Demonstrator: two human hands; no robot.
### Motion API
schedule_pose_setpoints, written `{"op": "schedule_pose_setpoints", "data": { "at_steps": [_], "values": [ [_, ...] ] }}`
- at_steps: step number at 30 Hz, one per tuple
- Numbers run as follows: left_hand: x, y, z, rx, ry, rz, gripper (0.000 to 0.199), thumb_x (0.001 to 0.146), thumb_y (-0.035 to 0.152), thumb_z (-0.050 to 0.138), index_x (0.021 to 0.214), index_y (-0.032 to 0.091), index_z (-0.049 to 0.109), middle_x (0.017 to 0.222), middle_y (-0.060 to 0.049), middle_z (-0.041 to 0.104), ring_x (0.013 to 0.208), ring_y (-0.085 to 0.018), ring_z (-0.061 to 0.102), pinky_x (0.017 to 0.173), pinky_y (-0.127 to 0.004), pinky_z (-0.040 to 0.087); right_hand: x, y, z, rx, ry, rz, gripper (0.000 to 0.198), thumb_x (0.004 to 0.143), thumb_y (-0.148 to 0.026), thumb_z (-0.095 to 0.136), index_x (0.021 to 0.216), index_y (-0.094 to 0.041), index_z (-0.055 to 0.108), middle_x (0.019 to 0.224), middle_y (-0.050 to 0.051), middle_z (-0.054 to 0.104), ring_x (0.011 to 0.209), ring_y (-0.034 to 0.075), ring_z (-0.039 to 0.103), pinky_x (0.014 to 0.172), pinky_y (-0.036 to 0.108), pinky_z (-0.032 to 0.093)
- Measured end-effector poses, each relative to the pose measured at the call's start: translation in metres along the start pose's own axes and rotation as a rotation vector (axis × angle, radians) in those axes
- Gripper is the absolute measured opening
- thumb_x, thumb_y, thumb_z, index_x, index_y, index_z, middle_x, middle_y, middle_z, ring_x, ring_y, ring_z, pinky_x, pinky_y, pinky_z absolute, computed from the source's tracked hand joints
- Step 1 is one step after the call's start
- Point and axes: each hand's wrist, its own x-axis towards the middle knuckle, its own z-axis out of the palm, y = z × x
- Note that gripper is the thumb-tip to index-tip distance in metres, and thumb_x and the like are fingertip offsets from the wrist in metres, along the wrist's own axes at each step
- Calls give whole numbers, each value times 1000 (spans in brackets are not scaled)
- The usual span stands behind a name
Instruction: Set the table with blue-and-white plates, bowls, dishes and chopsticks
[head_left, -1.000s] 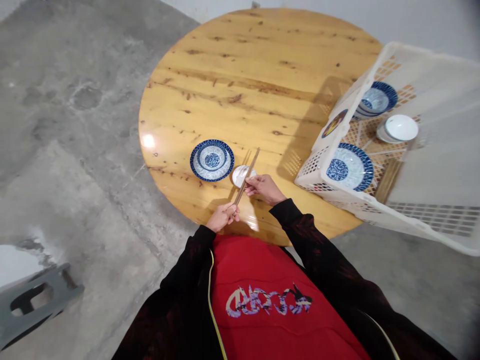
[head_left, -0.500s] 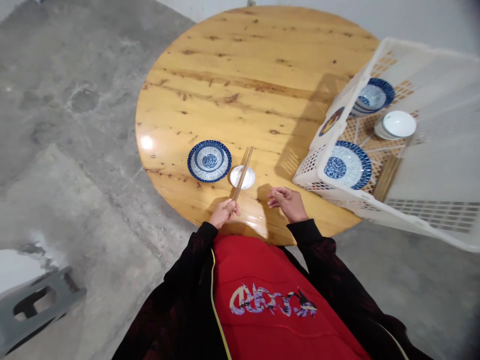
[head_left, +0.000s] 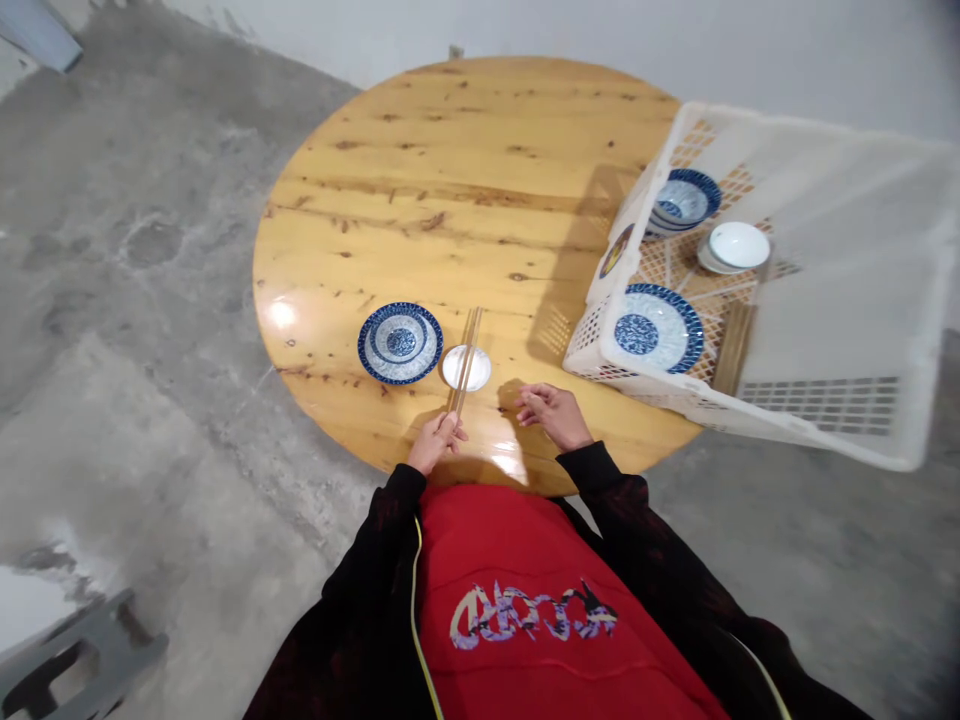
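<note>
My left hand (head_left: 438,440) is closed around the near ends of a pair of wooden chopsticks (head_left: 466,362), by the near table edge. Their far ends reach over a small white dish (head_left: 482,371), and I cannot tell whether they touch it. Left of that dish lies a blue-and-white plate (head_left: 364,346) with a smaller patterned bowl (head_left: 402,343) on it. My right hand (head_left: 553,414) hovers to the right of the dish, fingers loosely curled and apart, with nothing visible in it.
A white plastic basket (head_left: 817,330) lies on the right of the round wooden table (head_left: 450,230). In it are stacked patterned bowls (head_left: 684,200), white dishes (head_left: 739,246), blue-and-white plates (head_left: 660,330) and a bundle of chopsticks (head_left: 733,348). A grey stool (head_left: 112,640) stands lower left.
The head view has shifted, so the table and basket appear further left. My left hand still grips the chopsticks over the dish. My right hand keeps about the same place beside it.
</note>
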Motion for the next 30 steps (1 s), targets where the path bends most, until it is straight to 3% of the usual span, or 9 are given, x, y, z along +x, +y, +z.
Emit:
{"op": "schedule_pose_setpoints", "data": {
  "at_steps": [3, 5, 8, 11, 18, 22, 30],
  "values": [
    [-3, 7, -5, 232, 58, 34, 42, 97, 56, 43, 87, 17, 56, 81, -5, 71, 53, -10, 59, 52, -22, 39, -3, -1, -2, -2, -2, -2, 32, 73, -41, 79, 83, -16, 62, 71, 3, 68, 48, 11, 62, 47, 23, 55],
    [-7, 16, -7, 511, 150, 74, 35, 100, 46, 42, 87, 19, 58, 80, -5, 71, 64, -15, 66, 61, -24, 44, -6, -1, -3, 2, -1, -3, 31, 72, -40, 78, 82, -16, 62, 70, 2, 68, 49, 11, 62, 48, 24, 56],
    [-13, 39, -5, 968, 350, 107, 26, 102, 38, 45, 99, 18, 61, 88, -10, 73, 85, -22, 71, 71, -28, 45, -9, 0, -3, 4, -10, 2, 29, 70, -38, 78, 83, -17, 62, 67, 1, 66, 48, 12, 61, 48, 24, 56],
    [-7, 67, 5, 1218, 426, 144, 30, 103, 40, 41, 106, 18, 63, 98, -13, 73, 95, -24, 71, 75, -28, 45, -12, 4, -1, 3, -28, -3, 30, 70, -41, 77, 83, -17, 62, 67, 1, 66, 49, 13, 62, 47, 25, 55],
    [40, 110, 29, 1306, 406, 117, 43, 101, 49, 44, 116, 13, 62, 103, -20, 74, 98, -33, 72, 83, -36, 48, -18, 10, -6, -9, -45, -16, 37, 70, -49, 76, 85, -18, 61, 69, 3, 67, 50, 14, 61, 47, 26, 53],
    [56, 116, 34, 1322, 396, 110, 44, 98, 45, 48, 117, 9, 64, 103, -26, 73, 102, -38, 70, 85, -41, 49, -24, 11, -18, -36, -14, -19, 32, 72, -47, 73, 83, -20, 62, 70, 2, 67, 50, 14, 61, 48, 25, 52],
    [63, 123, 39, 1418, 353, 83, 36, 98, 35, 45, 117, 13, 66, 108, -23, 73, 104, -36, 70, 85, -40, 50, -33, 11, -38, -20, 87, 2, 14, 74, -33, 63, 80, -20, 61, 69, 0, 66, 49, 13, 60, 48, 24, 48]
  ]
}}
